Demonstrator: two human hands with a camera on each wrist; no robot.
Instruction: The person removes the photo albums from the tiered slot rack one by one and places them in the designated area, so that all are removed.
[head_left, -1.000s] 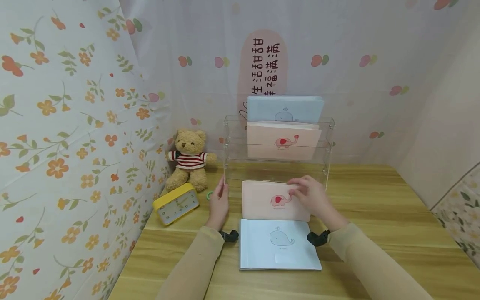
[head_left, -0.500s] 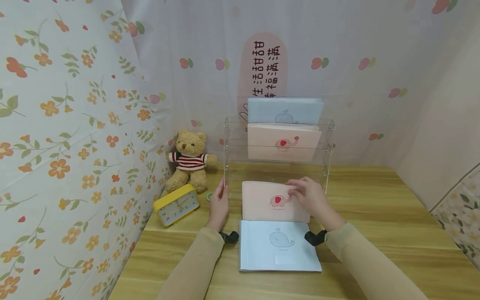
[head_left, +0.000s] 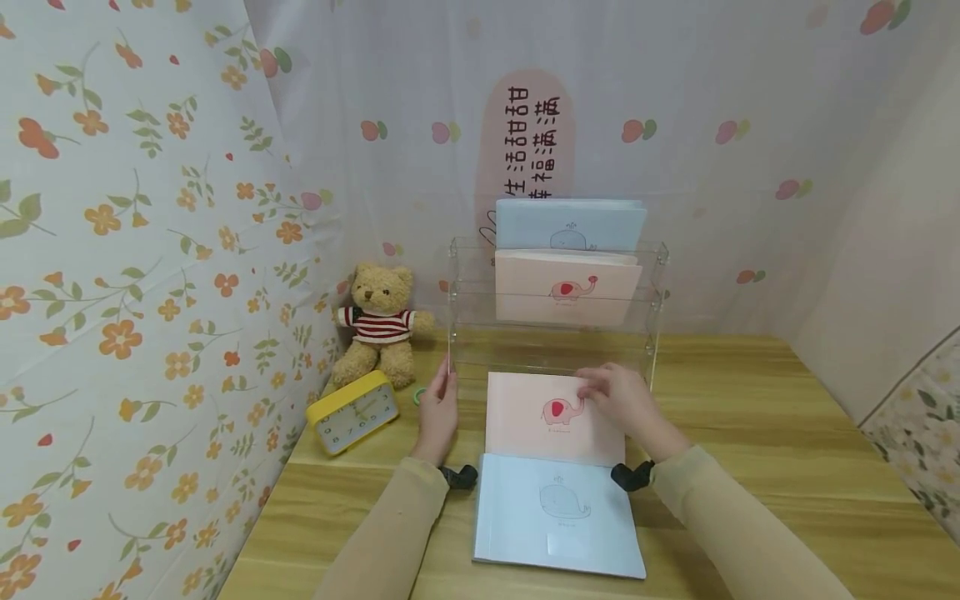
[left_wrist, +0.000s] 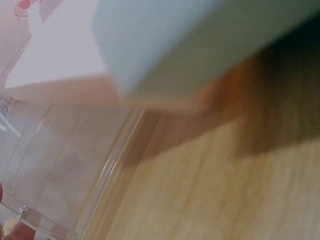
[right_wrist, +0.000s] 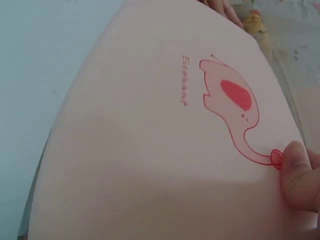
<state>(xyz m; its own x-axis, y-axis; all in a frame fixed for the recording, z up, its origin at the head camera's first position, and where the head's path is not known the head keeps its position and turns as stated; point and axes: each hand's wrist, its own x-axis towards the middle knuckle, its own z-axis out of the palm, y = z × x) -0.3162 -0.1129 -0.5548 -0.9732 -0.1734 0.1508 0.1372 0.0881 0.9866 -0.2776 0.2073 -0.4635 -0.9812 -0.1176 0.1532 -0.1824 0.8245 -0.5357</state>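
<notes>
My right hand (head_left: pixel 618 404) pinches the upper right edge of a pink elephant booklet (head_left: pixel 517 417), thumb on the cover in the right wrist view. The lower edge of this booklet meets a pale blue whale booklet (head_left: pixel 517 517) in front of it. My left hand (head_left: pixel 437 421) holds the left side of a clear acrylic rack (head_left: pixel 555 337). Another pink elephant booklet (head_left: pixel 517 287) and a blue whale booklet (head_left: pixel 525 221) stand in the rack's upper tiers. Large and blurred in the left wrist view is the blue booklet (left_wrist: pixel 150 45).
A yellow alarm clock (head_left: pixel 352 412) lies tilted to the left of my left hand. Behind it a teddy bear (head_left: pixel 381 325) in a striped shirt sits against the patterned cloth. A small green ring (head_left: pixel 419 395) lies beside my left hand. Wooden tabletop (head_left: pixel 750 467) extends to the right.
The pink booklet in my right hand has come slightly toward me. The blue booklet in front has slid toward me and turned a little. My left hand stays at the rack.
</notes>
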